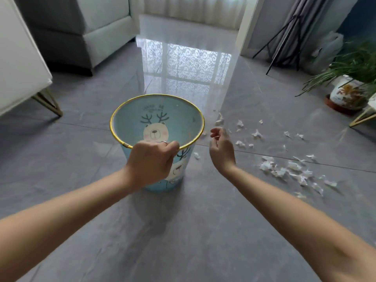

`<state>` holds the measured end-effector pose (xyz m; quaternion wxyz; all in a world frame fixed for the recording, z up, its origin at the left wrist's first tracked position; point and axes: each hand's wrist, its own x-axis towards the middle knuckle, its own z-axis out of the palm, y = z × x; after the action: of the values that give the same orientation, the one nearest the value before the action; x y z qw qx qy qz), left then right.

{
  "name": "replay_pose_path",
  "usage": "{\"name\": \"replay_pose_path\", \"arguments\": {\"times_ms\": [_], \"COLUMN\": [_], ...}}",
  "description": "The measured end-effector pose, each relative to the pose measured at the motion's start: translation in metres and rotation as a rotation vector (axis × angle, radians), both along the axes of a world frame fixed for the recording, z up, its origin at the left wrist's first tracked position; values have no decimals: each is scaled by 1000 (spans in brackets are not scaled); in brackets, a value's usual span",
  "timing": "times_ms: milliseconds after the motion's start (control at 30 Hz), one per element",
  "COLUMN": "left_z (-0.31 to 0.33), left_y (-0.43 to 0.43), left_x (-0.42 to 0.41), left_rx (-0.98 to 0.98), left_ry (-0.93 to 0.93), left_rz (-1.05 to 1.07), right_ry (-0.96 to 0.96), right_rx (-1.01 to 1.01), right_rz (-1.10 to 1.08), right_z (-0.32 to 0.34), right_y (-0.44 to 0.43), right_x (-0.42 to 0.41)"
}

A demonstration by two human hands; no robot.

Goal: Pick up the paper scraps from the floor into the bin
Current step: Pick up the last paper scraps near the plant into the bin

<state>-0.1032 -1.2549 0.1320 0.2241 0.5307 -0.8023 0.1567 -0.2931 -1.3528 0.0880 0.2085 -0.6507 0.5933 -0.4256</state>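
On glossy grey floor [203, 220], crumpled paper scraps [284, 169]; round blue bin [183, 117].

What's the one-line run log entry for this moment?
left hand: grips gold rim of blue reindeer bin | right hand: open, empty | white paper scraps: on floor, right of bin
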Motion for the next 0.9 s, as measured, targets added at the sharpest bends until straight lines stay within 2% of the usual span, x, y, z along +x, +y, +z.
{"name": "replay_pose_path", "arguments": {"times_ms": [67, 167, 233, 367, 533, 633, 800, 900], "left_z": [3, 5, 8, 11, 4, 2, -4, -5], "left_y": [2, 6, 7, 1, -17, -44, -104, -140], "left_x": [-5, -8, -12, -11, -7, -10, -17, -15], "left_rx": [20, 84, 113, 126, 62, 31, -24, -36], "left_ry": [5, 3, -7, -64, -73, -67, -46, -65], "left_rz": [30, 44, 49, 55, 47, 67, 169, 224], "right_ry": [37, 298, 427, 576, 756, 823, 1038, 1105], "right_rx": [113, 476, 605, 476, 385, 392, 239, 163], "right_rz": [-11, 38, 121, 222, 454, 444, 498, 536], "right_z": [-23, -72, -104, -139, -145, -143, -137, -137], "right_y": [-18, -25, -16, -26, -97, -133, -186, -217], "right_x": [-15, -21, -14, 1, -6, -18, -28, -27]}}
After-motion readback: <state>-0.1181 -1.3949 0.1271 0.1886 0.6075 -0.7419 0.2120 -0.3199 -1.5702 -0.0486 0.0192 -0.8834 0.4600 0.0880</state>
